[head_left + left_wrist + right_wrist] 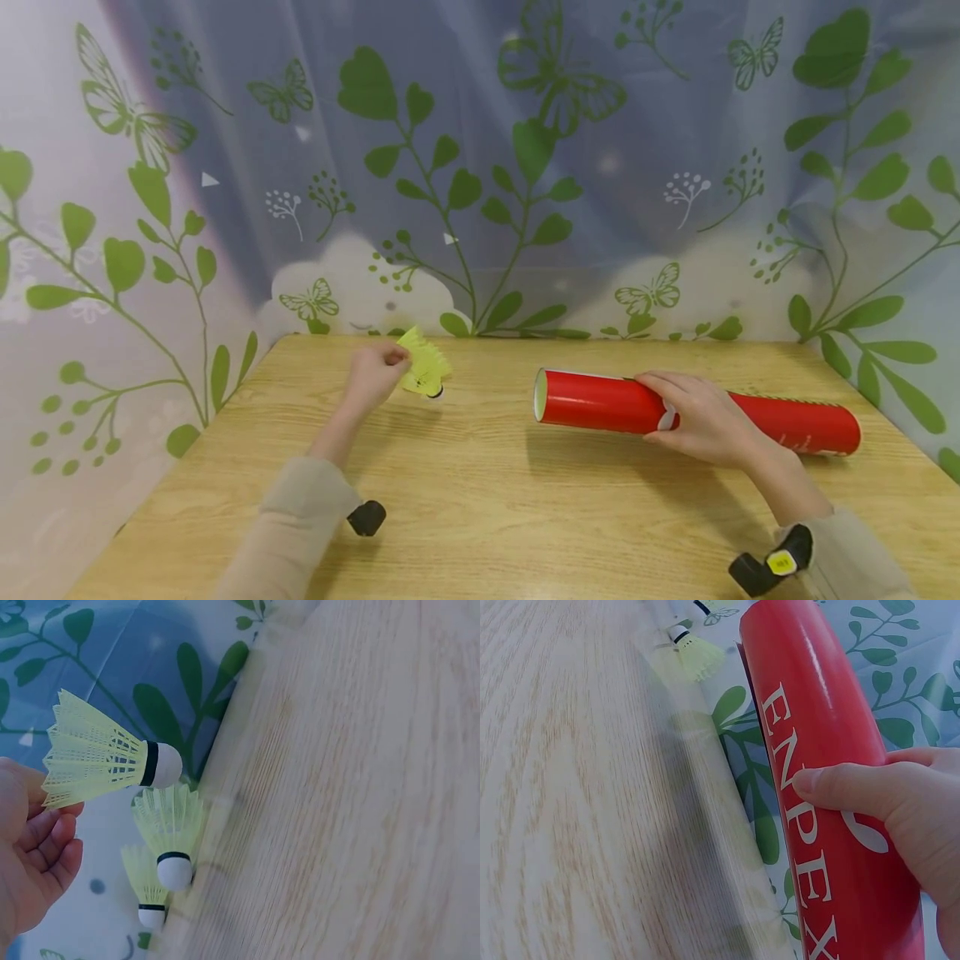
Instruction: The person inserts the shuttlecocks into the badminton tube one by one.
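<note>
My left hand (377,375) pinches a yellow shuttlecock (97,761) by its skirt, with the white, black-banded cork pointing away from the fingers. Beyond it in the left wrist view are a second shuttlecock (169,821) and a third shuttlecock (146,881), both cork down. My right hand (697,421) grips a long red tube (596,402) around its middle, thumb on the near side. White letters run along the tube in the right wrist view. Its left end faces the left hand and shows a pale inner wall; how deep it is or what lies inside is hidden.
A wood-grain table (465,517) spreads beneath both hands. Behind it and along the sides hangs a curtain (480,167) with green leaves and butterflies. Each wrist carries a black camera mount (367,518).
</note>
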`<move>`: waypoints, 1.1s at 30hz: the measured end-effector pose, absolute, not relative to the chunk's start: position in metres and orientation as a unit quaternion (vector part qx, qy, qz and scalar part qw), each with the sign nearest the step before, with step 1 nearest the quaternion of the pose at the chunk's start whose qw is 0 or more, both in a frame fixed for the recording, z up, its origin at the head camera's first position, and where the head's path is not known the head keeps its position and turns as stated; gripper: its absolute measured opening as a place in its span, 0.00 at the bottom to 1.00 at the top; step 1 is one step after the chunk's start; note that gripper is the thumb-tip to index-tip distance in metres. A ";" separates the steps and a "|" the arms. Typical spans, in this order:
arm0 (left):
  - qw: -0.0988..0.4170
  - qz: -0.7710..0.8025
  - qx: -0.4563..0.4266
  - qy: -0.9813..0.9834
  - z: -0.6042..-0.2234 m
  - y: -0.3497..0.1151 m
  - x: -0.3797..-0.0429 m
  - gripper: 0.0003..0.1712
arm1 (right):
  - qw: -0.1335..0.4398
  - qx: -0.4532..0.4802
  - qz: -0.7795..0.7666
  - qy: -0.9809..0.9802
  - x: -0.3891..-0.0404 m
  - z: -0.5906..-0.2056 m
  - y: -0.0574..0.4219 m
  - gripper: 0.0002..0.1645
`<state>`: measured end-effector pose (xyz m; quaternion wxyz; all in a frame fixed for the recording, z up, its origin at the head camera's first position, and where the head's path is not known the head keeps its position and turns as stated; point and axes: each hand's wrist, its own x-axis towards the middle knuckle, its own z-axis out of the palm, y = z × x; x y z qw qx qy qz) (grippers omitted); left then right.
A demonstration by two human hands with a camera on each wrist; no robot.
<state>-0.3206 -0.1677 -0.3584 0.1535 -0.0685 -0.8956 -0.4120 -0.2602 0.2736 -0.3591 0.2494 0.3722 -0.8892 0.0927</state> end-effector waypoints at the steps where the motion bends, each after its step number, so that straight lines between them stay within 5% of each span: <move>1: 0.154 -0.413 -0.071 -0.895 -0.358 -0.165 -0.320 0.09 | 0.249 0.371 0.093 -0.890 -0.260 -0.359 0.274 0.45; 33: 0.075 -0.567 -0.118 -0.812 -0.350 -0.093 -0.294 0.05 | 0.233 0.357 0.096 -0.899 -0.259 -0.357 0.274 0.46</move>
